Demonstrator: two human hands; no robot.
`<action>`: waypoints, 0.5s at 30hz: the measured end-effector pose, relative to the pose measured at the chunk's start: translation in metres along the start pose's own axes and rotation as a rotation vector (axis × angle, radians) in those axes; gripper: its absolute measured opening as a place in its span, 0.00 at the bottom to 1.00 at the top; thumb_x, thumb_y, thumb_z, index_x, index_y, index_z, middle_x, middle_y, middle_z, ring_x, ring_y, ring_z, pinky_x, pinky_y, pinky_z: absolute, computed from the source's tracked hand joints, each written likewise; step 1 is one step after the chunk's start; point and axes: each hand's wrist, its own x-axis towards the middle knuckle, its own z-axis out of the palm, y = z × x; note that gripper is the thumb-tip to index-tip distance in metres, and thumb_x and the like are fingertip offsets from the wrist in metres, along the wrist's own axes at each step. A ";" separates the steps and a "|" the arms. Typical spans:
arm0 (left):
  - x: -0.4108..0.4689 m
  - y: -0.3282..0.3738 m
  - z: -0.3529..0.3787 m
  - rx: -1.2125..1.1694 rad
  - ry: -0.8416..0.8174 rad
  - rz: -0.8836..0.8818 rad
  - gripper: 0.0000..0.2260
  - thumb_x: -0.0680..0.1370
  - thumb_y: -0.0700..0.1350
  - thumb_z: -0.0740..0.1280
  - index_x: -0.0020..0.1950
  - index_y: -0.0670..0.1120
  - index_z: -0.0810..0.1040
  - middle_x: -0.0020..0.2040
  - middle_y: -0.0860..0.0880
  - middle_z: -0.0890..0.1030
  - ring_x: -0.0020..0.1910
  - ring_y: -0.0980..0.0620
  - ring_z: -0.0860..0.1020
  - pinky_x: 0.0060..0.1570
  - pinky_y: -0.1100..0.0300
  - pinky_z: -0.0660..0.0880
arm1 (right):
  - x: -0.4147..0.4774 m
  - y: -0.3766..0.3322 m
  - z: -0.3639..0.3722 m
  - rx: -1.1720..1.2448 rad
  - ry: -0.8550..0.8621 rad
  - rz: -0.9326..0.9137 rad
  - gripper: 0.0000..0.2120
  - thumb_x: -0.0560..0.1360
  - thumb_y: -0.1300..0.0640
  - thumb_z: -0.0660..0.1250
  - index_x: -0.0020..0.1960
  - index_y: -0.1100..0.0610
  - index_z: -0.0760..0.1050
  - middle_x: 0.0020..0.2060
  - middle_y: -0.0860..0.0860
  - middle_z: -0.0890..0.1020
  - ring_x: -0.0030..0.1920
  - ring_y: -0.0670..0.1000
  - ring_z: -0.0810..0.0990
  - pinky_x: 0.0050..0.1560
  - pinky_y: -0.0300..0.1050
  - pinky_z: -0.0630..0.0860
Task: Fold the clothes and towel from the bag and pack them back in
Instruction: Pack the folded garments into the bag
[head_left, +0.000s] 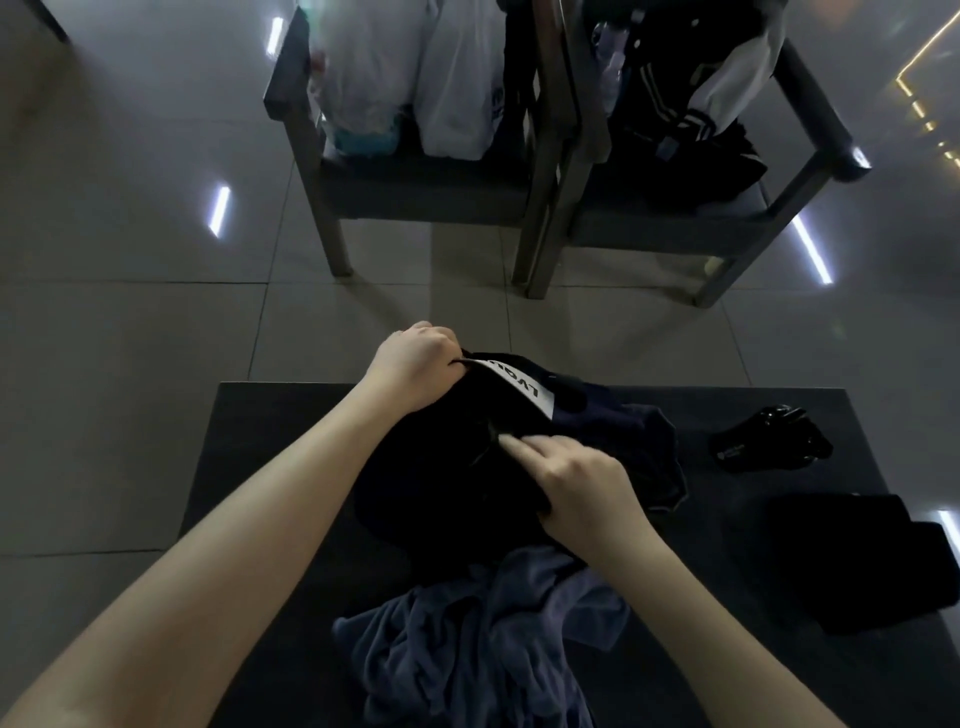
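Black bag (441, 493), left hand (410, 369) fingers gripping its far rim, right hand (582, 483) fingers pinching its opening

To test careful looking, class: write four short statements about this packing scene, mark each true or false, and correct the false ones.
1. The left hand grips the black bag beside its white label. True.
2. The towel is neatly folded. False: it lies crumpled at the table's near edge.
3. White plastic bags sit on a chair beyond the table. True.
4. The right hand holds the shiny black object. False: that lies alone on the table; the hand's fingers are on the bag.
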 end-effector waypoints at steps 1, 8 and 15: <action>-0.002 0.000 -0.002 -0.012 -0.018 -0.001 0.13 0.79 0.47 0.60 0.53 0.45 0.82 0.58 0.53 0.78 0.60 0.50 0.72 0.57 0.52 0.71 | 0.008 0.000 0.002 -0.016 0.049 0.048 0.32 0.55 0.59 0.78 0.59 0.54 0.79 0.45 0.51 0.84 0.40 0.54 0.83 0.31 0.43 0.78; -0.016 -0.017 -0.005 -0.155 -0.025 -0.089 0.12 0.79 0.48 0.61 0.50 0.44 0.83 0.55 0.49 0.79 0.54 0.45 0.76 0.55 0.50 0.73 | 0.038 -0.010 0.042 -0.106 0.201 0.212 0.23 0.57 0.70 0.76 0.51 0.57 0.82 0.40 0.55 0.79 0.37 0.55 0.79 0.27 0.42 0.74; -0.026 -0.026 0.003 -0.172 0.050 -0.091 0.12 0.77 0.49 0.66 0.46 0.41 0.83 0.47 0.46 0.81 0.48 0.47 0.78 0.50 0.53 0.73 | 0.051 -0.022 0.073 -0.073 0.341 0.080 0.13 0.66 0.66 0.68 0.50 0.59 0.80 0.43 0.54 0.80 0.45 0.56 0.80 0.39 0.46 0.79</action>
